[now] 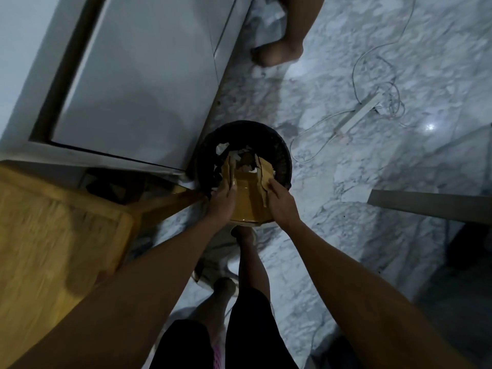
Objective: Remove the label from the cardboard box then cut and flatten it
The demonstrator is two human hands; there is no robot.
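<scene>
A brown cardboard box (249,201), torn and partly flattened with shiny tape on it, hangs over a black round bin (282,153) on the floor. My left hand (222,201) grips its left side and my right hand (282,201) grips its right flap. The far end of the cardboard dips into the bin, among white paper scraps (222,148). Whether a label is on the box I cannot tell.
A wooden table (53,235) stands at the left, a white door (138,83) behind the bin. A power strip with cables (364,110) lies on the marble floor at right. Another person's foot (279,53) is at the top. My own legs are below.
</scene>
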